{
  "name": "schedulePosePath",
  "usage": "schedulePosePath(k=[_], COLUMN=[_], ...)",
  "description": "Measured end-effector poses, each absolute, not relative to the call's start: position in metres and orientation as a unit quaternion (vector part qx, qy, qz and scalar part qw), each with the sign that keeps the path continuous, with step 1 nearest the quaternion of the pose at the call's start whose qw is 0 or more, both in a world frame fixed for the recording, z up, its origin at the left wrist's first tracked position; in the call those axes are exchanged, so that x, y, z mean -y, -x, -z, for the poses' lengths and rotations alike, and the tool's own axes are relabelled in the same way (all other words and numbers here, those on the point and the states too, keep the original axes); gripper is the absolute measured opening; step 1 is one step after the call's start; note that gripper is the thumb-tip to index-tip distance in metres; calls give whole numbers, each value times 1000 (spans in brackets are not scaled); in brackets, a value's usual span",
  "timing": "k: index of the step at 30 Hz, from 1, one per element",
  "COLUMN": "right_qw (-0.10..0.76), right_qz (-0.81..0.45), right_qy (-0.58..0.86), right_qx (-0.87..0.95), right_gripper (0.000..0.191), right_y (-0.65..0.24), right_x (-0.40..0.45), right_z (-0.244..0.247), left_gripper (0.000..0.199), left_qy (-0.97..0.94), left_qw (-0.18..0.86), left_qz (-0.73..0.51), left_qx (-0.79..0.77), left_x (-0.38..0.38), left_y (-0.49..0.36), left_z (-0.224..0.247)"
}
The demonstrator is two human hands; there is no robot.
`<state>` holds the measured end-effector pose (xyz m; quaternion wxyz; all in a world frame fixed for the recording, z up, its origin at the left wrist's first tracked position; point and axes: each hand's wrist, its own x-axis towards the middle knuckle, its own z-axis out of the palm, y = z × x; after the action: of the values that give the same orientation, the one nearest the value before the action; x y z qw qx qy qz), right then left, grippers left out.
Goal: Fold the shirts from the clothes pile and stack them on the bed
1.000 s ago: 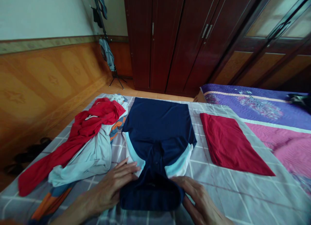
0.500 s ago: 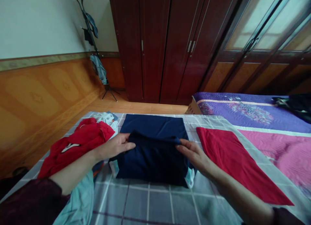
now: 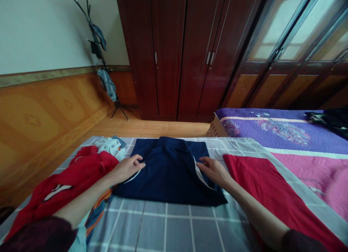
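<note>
A navy blue garment with white trim along both sides [image 3: 171, 172] lies folded on the checked bedspread, its narrower part toward the far edge. At its left side my left hand [image 3: 130, 169] hovers close, fingers bent with thumb and forefinger apart, the tips near the white trim. My right hand [image 3: 213, 170] mirrors it on the right, its fingertips at the white strip and the fingers loosely apart. No cloth shows between the fingers of either hand.
A crumpled red garment [image 3: 89, 172] lies left, with pale clothes [image 3: 110, 146] behind it. A flat red cloth [image 3: 272, 186] is at right. Beyond are a purple and pink bedcover [image 3: 277, 130], a dark red wardrobe [image 3: 168, 63] and a coat stand [image 3: 102, 56].
The raised navy fold has gone over away from me and now lies flat, showing white side trim. Both hands have let go of its edge.
</note>
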<state>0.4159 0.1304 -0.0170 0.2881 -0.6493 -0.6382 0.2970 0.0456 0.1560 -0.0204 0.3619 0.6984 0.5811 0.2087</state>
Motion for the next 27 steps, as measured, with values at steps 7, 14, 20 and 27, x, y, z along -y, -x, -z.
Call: schedulePosePath(k=[7,14,20,27], right_qw=[146,200,178,163], right_qz=[-93,-151,-177,-202], right_qy=[608,600,612,627], right_qx=[775,760,750,734], right_gripper=[21,30,26,29], right_y=[-443,-477,-503,-450], right_x=[-48,-23,61,15], right_z=[38,0,17,-11], left_gripper=[28,31,15,23], left_qy=[-734,-739,-745,-766], left_qw=[261,325,370,275], left_qz=[-122,-144,-9,-113], left_qx=[-616,-572,-555,-570], left_x=[-76,-32,47,-7], left_y=[-16,-23,-9,-34], left_z=[33,-7,2,-10])
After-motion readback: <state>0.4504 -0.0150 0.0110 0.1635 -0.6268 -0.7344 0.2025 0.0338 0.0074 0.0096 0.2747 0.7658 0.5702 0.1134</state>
